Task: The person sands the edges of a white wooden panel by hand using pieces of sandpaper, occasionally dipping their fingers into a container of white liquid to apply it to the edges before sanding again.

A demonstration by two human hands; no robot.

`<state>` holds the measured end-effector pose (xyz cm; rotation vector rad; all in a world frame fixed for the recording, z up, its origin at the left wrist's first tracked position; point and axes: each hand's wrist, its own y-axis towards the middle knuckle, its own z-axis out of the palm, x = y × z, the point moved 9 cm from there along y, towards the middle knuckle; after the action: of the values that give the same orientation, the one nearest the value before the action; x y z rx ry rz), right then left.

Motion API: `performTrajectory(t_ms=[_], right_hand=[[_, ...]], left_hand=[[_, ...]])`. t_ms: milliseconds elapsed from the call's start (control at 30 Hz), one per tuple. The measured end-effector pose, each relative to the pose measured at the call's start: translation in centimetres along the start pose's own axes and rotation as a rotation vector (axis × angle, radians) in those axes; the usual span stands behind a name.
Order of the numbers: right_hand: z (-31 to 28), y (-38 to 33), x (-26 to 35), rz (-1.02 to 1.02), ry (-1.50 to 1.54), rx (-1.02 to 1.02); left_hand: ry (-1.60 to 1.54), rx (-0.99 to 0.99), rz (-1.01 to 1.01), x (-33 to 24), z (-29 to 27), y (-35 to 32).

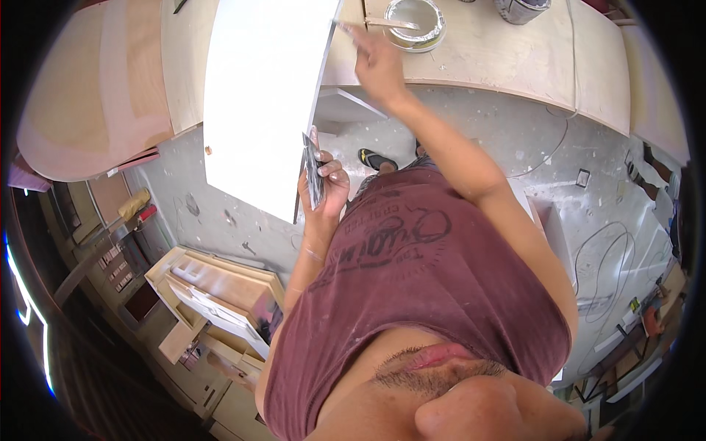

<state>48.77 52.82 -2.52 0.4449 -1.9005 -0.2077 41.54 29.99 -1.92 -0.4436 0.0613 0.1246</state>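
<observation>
A large white panel [268,95] extends from my side out over the workbench. At its right edge, near the far end, is my right hand [379,66]. The index finger points along that edge while the other fingers curl in. A small dark tip shows at the fingertip, too blurred to name. Closer to my body, my left hand [329,180] is closed around a dark flat scraper [312,173] smeared with whitish paste, held upright beside the panel's near right corner. Whitish smears mark the left fingers too.
Right of my right hand stands an open round tub [415,38], a wooden stick [393,24] across its rim. A dark can [522,9] sits farther right on the pale wooden bench [500,66]. Wooden frames [220,294] stack at lower left. A cable [562,140] hangs to the floor.
</observation>
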Motion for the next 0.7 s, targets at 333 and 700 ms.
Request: performTrajectory(t_ms=[333,700], right_hand=[[-2.7,5.4,-4.2,0.219,0.241,-0.130],[0.4,-1.9,0.8,0.061,0.198,0.060]], left_hand=[[0.010,-0.014,-0.008,-0.1,0.0,0.4],[-0.046,-0.014,-0.016,-0.6,-1.1,0.5]])
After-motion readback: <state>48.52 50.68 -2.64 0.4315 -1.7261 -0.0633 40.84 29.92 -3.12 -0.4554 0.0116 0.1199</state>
